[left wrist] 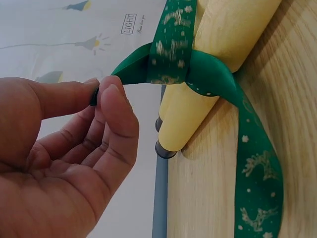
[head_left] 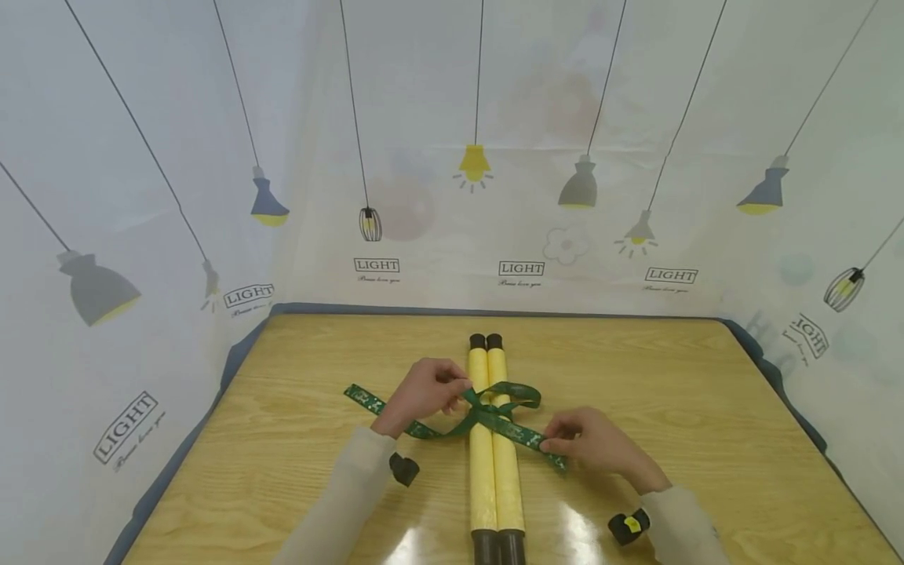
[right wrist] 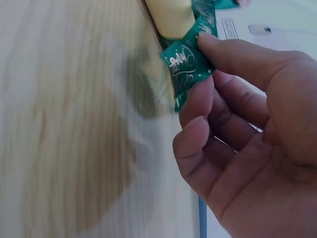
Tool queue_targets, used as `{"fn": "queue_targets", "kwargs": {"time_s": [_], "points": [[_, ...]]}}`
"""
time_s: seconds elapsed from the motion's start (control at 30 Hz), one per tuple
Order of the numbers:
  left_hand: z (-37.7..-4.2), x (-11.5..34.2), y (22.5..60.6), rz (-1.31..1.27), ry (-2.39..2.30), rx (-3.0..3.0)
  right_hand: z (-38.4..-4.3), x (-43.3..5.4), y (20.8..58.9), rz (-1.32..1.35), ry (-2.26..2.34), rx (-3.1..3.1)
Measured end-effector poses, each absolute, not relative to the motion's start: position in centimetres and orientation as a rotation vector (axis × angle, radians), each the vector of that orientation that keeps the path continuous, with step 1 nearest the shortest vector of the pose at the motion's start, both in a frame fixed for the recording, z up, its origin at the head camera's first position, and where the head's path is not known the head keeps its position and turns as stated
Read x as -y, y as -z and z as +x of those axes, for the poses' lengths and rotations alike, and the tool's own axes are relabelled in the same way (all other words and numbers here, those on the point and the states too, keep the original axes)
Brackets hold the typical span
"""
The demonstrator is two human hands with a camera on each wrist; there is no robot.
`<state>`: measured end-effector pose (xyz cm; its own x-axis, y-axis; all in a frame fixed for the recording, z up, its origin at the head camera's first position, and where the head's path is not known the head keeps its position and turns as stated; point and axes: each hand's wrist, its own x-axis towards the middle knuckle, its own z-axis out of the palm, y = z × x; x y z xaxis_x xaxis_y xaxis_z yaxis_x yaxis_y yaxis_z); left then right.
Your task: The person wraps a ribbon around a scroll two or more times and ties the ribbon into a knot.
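Observation:
Two yellow rods [head_left: 483, 486] with dark end caps lie side by side on the wooden table. A green ribbon [head_left: 519, 433] with a pale print is knotted around them, and a loop of it stands out to the right. My left hand [head_left: 426, 390] pinches a folded part of the ribbon [left wrist: 132, 64] between thumb and index finger, just left of the knot. Right of the rods, my right hand [head_left: 599, 441] pinches a ribbon tail near its cut end [right wrist: 185, 69]. The other tail [head_left: 365, 399] runs left, passing behind my left wrist.
The wooden table [head_left: 297, 353] reaches back to a white sheet [head_left: 438, 290] printed with hanging lamps, which also stands along both sides. Dark wrist devices [head_left: 405, 469] show below both wrists.

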<state>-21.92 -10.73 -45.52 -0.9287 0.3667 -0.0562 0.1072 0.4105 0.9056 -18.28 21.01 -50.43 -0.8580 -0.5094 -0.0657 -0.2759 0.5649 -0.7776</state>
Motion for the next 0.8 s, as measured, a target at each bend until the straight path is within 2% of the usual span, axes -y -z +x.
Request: {"fn": "queue_targets", "kwargs": {"time_s": [0.8], "points": [[-22.6, 11.5, 46.5, 0.355, -1.538, -2.438, -16.9, -28.0, 50.6, -0.661, 1.207, -2.360]]}}
